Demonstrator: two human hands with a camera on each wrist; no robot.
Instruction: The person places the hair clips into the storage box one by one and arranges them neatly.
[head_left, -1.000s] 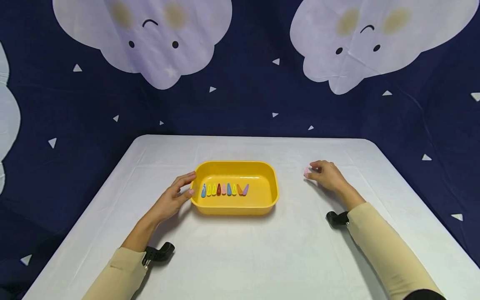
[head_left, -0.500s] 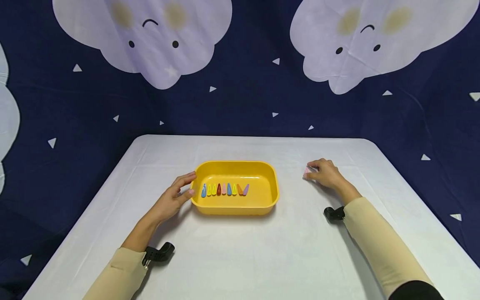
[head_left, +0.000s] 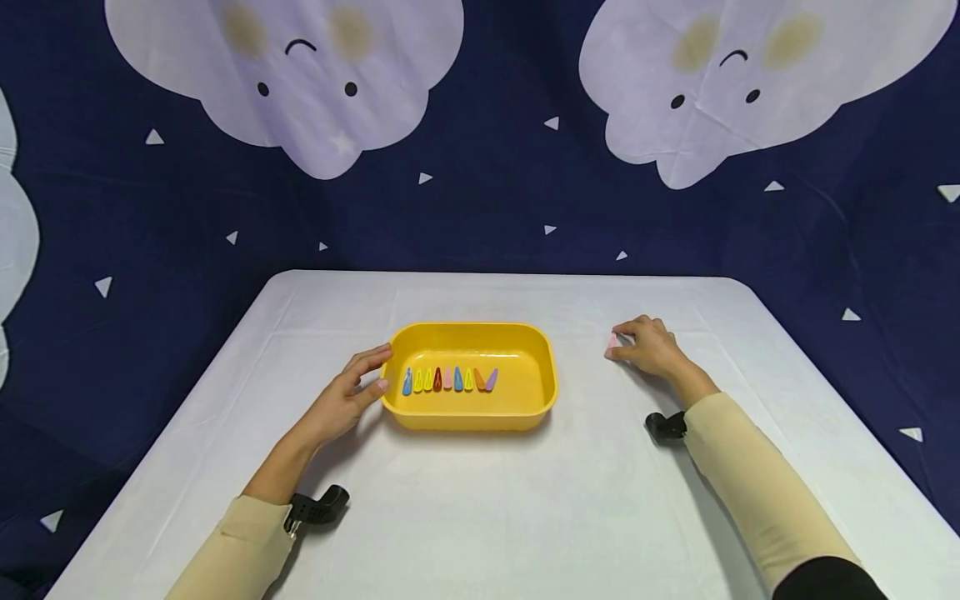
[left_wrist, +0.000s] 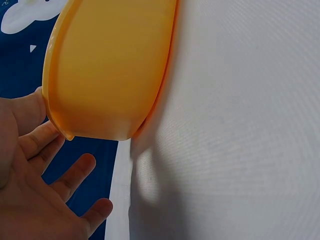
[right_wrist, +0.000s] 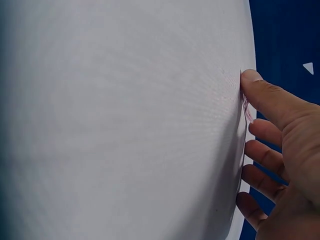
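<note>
A yellow plastic tray (head_left: 525,377) stands on the white table. Inside it several snap hair clips lie in a row: a blue one (head_left: 407,382), a dark red one (head_left: 438,379), an orange one (head_left: 480,380), a purple one (head_left: 492,380), others yellow, pink and blue. My left hand (head_left: 341,408) touches the tray's left end with thumb and fingertips, its other fingers spread in the left wrist view. To the right of the tray, my right hand (head_left: 651,346) pinches a small pink piece (head_left: 612,343) low over the tabletop. Its exact kind is hard to make out.
The white-covered table (head_left: 480,517) has rounded far corners. A dark blue curtain (head_left: 480,217) with printed clouds and small triangles hangs behind it. Black wrist mounts (head_left: 321,506) stick out from both sleeves.
My right hand has shifted slightly left and away from me, with the pink piece between its fingers. The left hand, tray and clips have stayed put.
</note>
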